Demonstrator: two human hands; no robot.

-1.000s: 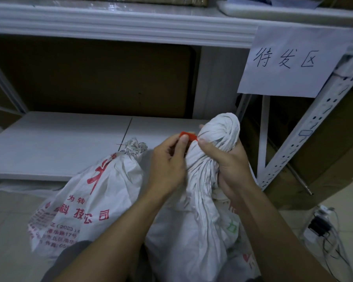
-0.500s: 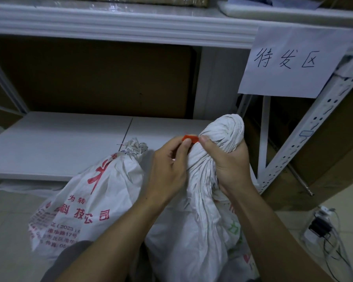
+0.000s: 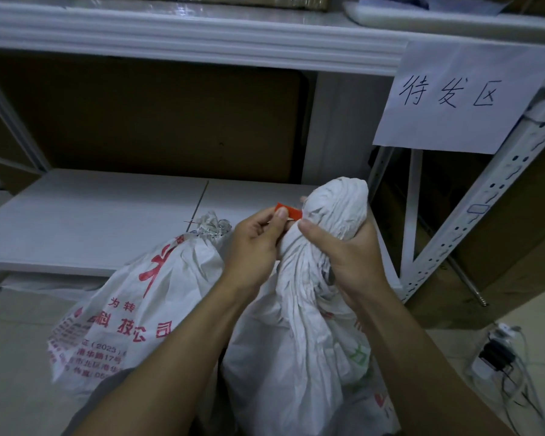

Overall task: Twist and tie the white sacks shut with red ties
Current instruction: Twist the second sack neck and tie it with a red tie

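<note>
Against twisted, crinkled sack (image 3: 335, 212), flat red tie (image 3: 293, 212)

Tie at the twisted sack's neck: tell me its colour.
The tie is red, seen best in the head view.

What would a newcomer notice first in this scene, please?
The twisted white sack at centre, its neck gripped by the right hand, stands out first, with the left hand pinching a red tie beside it. A second sack with red print lies to its left, and a handwritten paper sign hangs upper right.
</note>
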